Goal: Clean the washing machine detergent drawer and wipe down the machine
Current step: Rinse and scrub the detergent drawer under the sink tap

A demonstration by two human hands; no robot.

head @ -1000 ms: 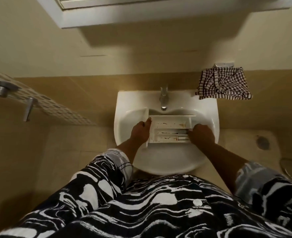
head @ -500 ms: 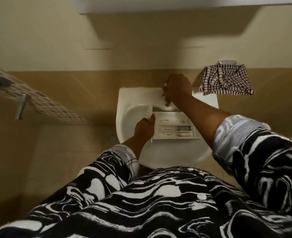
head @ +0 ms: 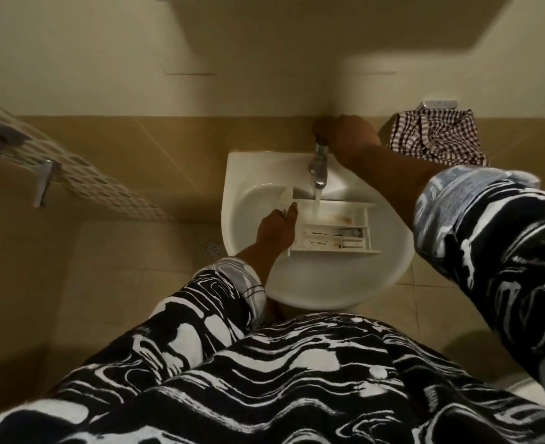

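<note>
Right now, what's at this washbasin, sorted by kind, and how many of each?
white plastic detergent drawer: 1
white ceramic washbasin: 1
chrome metal tap: 1
red-and-white checked cloth: 1
bare hands: 2 (left hand, right hand)
Total: 6

Drawer (head: 332, 230) in sink (head: 328, 283), under tap (head: 319, 165)

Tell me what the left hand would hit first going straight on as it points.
The left hand grips the detergent drawer by its left end, so it would push that first. Beyond lies the water stream under the tap, though depth is unclear.
</note>
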